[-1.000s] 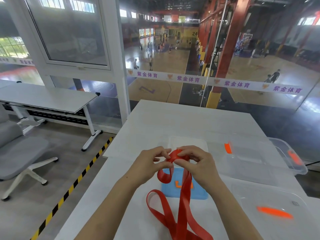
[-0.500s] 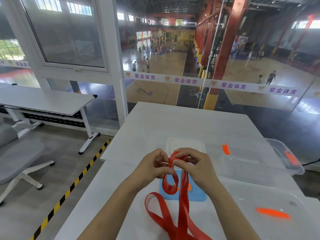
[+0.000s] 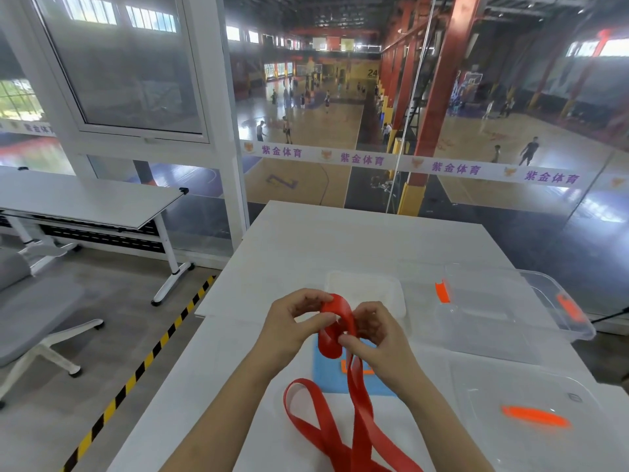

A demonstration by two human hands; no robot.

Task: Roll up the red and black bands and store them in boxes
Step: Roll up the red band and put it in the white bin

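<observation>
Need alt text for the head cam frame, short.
Two bare hands, left hand and right hand, pinch one end of a red band into a small roll above a white table; its loose length trails toward the viewer. A clear plastic box sits open to the right.

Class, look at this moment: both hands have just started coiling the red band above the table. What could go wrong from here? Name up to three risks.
1. The coil in the red band is only a loose first turn pinched by the left hand and right hand; it may spring open.
2. The long tail loops and crosses itself on the table, so it could twist or tangle while being wound.
3. The clear box sits off to the right; the roll may unwind on the way.
</observation>
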